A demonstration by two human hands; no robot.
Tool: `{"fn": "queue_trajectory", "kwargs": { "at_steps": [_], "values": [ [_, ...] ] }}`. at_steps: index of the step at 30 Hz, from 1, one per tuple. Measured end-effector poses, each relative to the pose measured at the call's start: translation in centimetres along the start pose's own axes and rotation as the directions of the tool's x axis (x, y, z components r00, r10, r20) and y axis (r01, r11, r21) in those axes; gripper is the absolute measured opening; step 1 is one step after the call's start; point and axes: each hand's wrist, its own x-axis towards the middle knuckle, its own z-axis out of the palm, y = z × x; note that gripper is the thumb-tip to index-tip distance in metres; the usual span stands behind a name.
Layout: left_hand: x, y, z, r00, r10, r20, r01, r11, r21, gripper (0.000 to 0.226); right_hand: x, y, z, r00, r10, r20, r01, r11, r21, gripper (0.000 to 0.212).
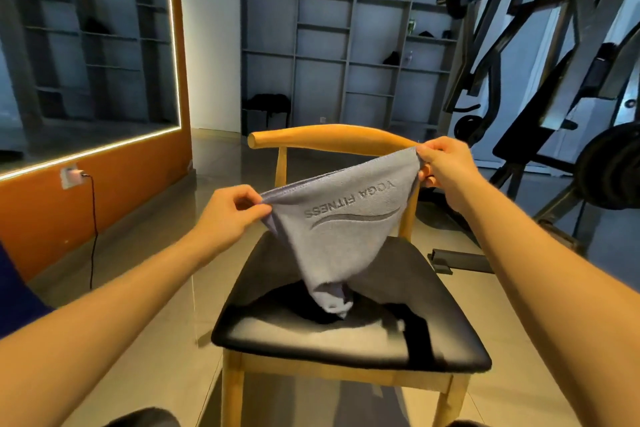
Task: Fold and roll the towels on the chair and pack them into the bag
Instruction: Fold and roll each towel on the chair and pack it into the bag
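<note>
Grey shelving [346,45] lines the back wall of a gym room, with a weight machine [554,62] in the upper right of the frame and a light-edged mirror [86,45] in the upper left. At mid-frame the left grip [232,215] pinches one top corner of a grey towel [346,236] between thumb and curled fingers. The right grip [443,166], higher and further right, pinches the other top corner the same way, just in front of the end of the backrest. The top edge is stretched between them, sloping up to the right. The towel hangs down in a narrowing shape, with the words YOGA FITNESS and a curved line reading upside down. Its bunched lower end touches the black seat of a wooden chair [332,137] at the centre of the frame. A dark fold lies on the seat beneath it, but what it is cannot be told. At left, a plug and cable [93,218] hang from the orange wall to the tiled floor [156,270].
</note>
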Motion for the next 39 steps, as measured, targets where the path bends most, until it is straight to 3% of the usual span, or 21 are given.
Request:
{"fn": "queue_trajectory", "kwargs": {
  "at_steps": [4, 6, 9, 12, 15, 17, 22, 26, 29, 30, 31, 33, 34, 35, 37, 38, 39],
  "values": [
    [4.2, 4.0, -5.1, 1.000, -0.005, 0.016, 0.006, 0.999, -0.046, 0.014, 0.3, -0.6, -1.1, 0.998, -0.050, 0.034, 0.044, 0.989, 0.140, 0.011],
    [5.7, 5.4, -6.6, 0.998, -0.026, 0.052, 0.028, 0.999, -0.043, 0.015, 0.3, -1.2, -2.0, 0.991, -0.056, 0.120, 0.028, 0.974, 0.225, 0.012],
    [7.4, 6.5, -8.3, 0.995, -0.063, 0.079, 0.070, 0.994, -0.084, 0.017, 0.4, -1.7, -3.6, 0.960, -0.065, 0.272, 0.004, 0.975, 0.221, 0.018],
    [8.5, 7.1, -9.1, 0.986, -0.105, 0.127, 0.121, 0.985, -0.126, 0.020, 0.3, -2.1, -3.9, 0.971, -0.109, 0.212, 0.045, 0.958, 0.284, 0.019],
    [8.9, 7.5, -9.8, 0.955, -0.096, 0.281, 0.152, 0.970, -0.187, 0.048, -0.1, -2.9, -4.4, 0.948, -0.169, 0.269, 0.044, 0.908, 0.416, 0.023],
    [9.2, 7.2, -10.1, 0.941, -0.088, 0.328, 0.167, 0.960, -0.223, 0.061, -0.7, -3.2, -4.9, 0.919, -0.180, 0.350, 0.033, 0.921, 0.388, 0.025],
    [10.4, 6.1, -8.0, 0.960, -0.182, 0.214, 0.182, 0.983, 0.019, 0.025, -0.7, -2.6, -4.6, 0.946, -0.113, 0.303, 0.051, 0.977, 0.205, 0.020],
    [10.6, 5.9, -6.8, 0.976, -0.203, 0.081, 0.213, 0.965, -0.152, 0.009, -0.7, -2.8, -4.1, 0.918, -0.113, 0.380, -0.008, 0.953, 0.302, 0.018],
    [10.5, 5.9, -6.0, 0.984, -0.164, 0.067, 0.173, 0.971, -0.168, 0.012, 0.7, -1.6, -3.1, 0.985, -0.005, 0.174, -0.039, 0.968, 0.250, 0.021],
    [10.7, 5.8, -5.8, 0.988, -0.141, 0.067, 0.148, 0.982, -0.116, 0.011, 0.8, -1.5, -3.1, 0.976, 0.010, 0.219, -0.063, 0.970, 0.235, 0.024],
    [10.8, 5.7, -5.7, 0.990, -0.124, 0.072, 0.131, 0.987, -0.094, 0.011, 0.7, -1.6, -3.2, 0.930, -0.004, 0.367, -0.084, 0.971, 0.224, 0.026],
    [10.8, 5.5, -5.7, 0.989, -0.107, 0.099, 0.119, 0.985, -0.122, 0.012, 0.2, -2.2, -3.7, 0.757, -0.075, 0.649, -0.080, 0.975, 0.206, 0.021],
    [10.9, 5.3, -5.8, 0.989, -0.105, 0.106, 0.118, 0.986, -0.119, 0.011, 0.2, -2.4, -3.9, 0.729, -0.092, 0.678, -0.077, 0.974, 0.215, 0.018],
    [11.0, 5.2, -5.8, 0.989, -0.112, 0.099, 0.122, 0.988, -0.098, 0.009, 0.6, -2.5, -3.7, 0.780, -0.086, 0.620, -0.075, 0.970, 0.230, 0.016],
    [11.3, 5.1, -5.5, 0.989, -0.143, 0.045, 0.145, 0.987, -0.061, 0.006, 1.7, -2.1, -3.0, 0.968, -0.006, 0.251, -0.047, 0.977, 0.207, 0.013],
    [11.6, 5.1, -5.2, 0.988, -0.152, 0.018, 0.152, 0.987, -0.042, 0.006, 2.1, -2.0, -2.4, 0.992, 0.017, 0.123, -0.041, 0.980, 0.195, 0.014],
    [11.9, 5.3, -4.8, 0.988, -0.155, -0.001, 0.155, 0.988, -0.019, 0.005, 2.3, -2.0, -1.9, 0.995, 0.014, 0.101, -0.035, 0.977, 0.212, 0.014]
  ]
}}
